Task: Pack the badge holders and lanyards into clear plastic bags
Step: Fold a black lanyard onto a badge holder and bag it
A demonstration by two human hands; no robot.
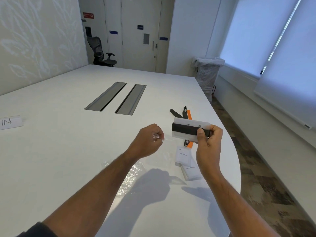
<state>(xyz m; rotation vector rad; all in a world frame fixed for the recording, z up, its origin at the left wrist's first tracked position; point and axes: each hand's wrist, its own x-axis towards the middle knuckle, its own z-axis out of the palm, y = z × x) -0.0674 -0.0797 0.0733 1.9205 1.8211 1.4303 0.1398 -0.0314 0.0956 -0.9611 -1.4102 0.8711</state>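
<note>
I see the white table (68, 151) filling most of the view, with two grey cable trays (116, 98) set into it at 11 o'clock from the hands. At 12 o'clock, far off, a black office chair (102, 52) stands by the doors; a plastic-wrapped bin (207, 74) sits at 1 o'clock beyond the table edge. A card marked "IN" (10, 122) lies at 9 o'clock.

Clear plastic bags (131, 178) lie crumpled on the table at 6 o'clock from the left hand. The left hand (147, 141) is fisted, fingers curled tight on the corner of a clear bag (158, 136) lifted off the surface.

The right hand (207, 144) holds up a badge holder (189, 130) with a black lanyard (184, 130) wrapped round it, thumb pressing the strap, fingers curled behind.

Below, at 7 o'clock from the right hand, two more badge holders (183, 155) lie overlapping on the table. Orange and black lanyards (185, 113) trail out at 12 o'clock behind the held holder.
</note>
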